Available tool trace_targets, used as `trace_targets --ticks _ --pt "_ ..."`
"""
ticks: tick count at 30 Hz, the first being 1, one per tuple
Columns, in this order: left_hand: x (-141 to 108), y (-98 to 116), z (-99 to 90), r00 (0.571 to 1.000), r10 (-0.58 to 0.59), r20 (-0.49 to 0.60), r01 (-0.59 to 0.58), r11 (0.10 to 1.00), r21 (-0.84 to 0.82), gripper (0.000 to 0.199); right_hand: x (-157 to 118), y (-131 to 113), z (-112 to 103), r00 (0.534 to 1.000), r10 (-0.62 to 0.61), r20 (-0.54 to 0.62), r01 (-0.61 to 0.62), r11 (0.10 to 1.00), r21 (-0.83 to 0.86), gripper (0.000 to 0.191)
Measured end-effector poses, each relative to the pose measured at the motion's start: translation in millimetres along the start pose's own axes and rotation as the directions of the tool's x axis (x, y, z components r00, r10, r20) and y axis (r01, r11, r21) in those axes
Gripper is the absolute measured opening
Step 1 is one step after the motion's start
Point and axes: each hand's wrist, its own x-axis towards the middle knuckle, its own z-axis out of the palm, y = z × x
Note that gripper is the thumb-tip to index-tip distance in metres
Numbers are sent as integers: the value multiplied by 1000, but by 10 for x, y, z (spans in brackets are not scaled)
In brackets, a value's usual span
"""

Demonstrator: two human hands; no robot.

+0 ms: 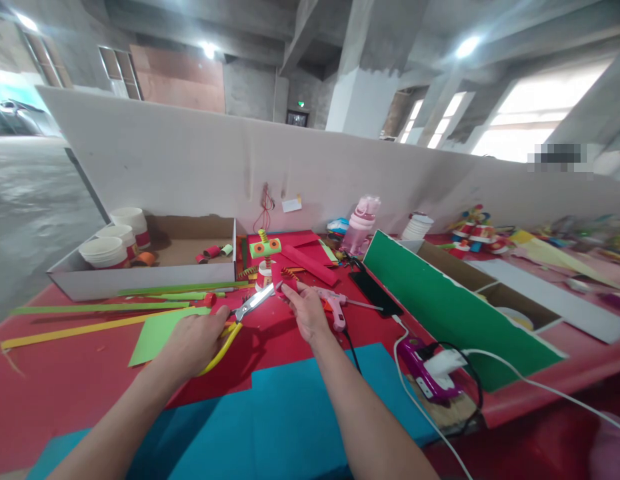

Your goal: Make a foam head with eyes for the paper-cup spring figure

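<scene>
My left hand (pixel 197 337) is closed round the yellow handles of a pair of scissors (pixel 255 303), whose metal blades point up and to the right. At their tip, my right hand (pixel 305 310) pinches a small piece of red paper (pixel 279 277). The blades meet or overlap this paper; whether they cut into it I cannot tell. Just behind stands a paper cup figure (pixel 265 248) with a green head, orange eyes and a coiled paper spring on top. A pink glue gun (pixel 336 308) lies beside my right hand.
An open cardboard box (pixel 150 283) with paper cups (pixel 104 252) stands at left. Green and yellow paper strips (pixel 105 327) lie before it. Blue sheets (pixel 295 427) cover the near edge. At right are a phone (pixel 373 293), a purple power strip (pixel 430 373) with cables and a green-sided box (pixel 450 307).
</scene>
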Motion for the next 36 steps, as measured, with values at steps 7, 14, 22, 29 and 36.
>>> trace_targets --ticks 7,14,22,29,36 --pt "16 -2 -3 1000 -6 10 6 1000 -13 28 -13 -30 15 1000 15 8 -16 999 34 22" --pt "0 2 -6 1000 -14 12 14 1000 -10 27 -8 -22 5 1000 21 5 -21 999 42 22" --pt "15 -1 -1 1000 -10 18 10 1000 -15 25 -7 -27 -11 1000 26 3 -26 1000 13 22" --pt "13 5 -27 999 -26 22 26 1000 2 28 -2 -33 -28 1000 18 15 -18 1000 -18 22" --pt "15 -14 2 1000 -12 11 12 1000 7 26 7 -3 -49 999 30 42 -28 998 -54 28"
